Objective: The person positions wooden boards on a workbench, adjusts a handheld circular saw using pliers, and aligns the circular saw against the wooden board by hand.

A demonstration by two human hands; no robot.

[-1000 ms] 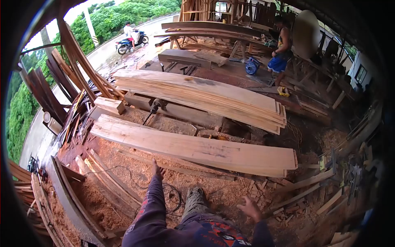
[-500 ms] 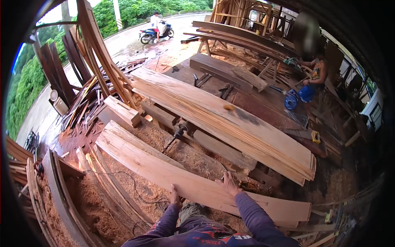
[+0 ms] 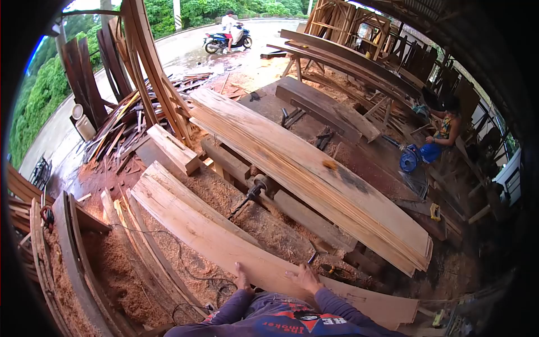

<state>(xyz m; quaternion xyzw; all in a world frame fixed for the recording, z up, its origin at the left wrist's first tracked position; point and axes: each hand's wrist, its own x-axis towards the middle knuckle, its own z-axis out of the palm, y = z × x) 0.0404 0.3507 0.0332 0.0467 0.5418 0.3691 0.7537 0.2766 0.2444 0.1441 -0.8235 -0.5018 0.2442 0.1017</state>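
A long, pale, slightly curved wooden plank [image 3: 196, 233] lies across in front of my body, its near edge close to my waist. My left hand [image 3: 243, 279] holds the plank's near edge, its thumb side on top and the other fingers mostly hidden. To the right, my right hand [image 3: 306, 278] rests on the plank's upper face with its fingers apart. Just beyond the plank lies a second pale board [image 3: 185, 194]. A dark metal clamp or shaft with a rod [image 3: 254, 191] sits between these boards and a large stack of thin planks [image 3: 314, 174].
Curved boards [image 3: 84, 264] and sawdust [image 3: 120, 275] are on the left, with a black cord [image 3: 188, 267] on the ground. A co-worker [image 3: 446, 132] is at the right near a blue fan-like object [image 3: 410, 159]. Someone stands by a motorbike [image 3: 227, 40] on the road.
The view has shifted, so most of the scene sits further right and lower. My right hand has come back from the plank's far edge onto its upper face. My left hand stays at the near edge.
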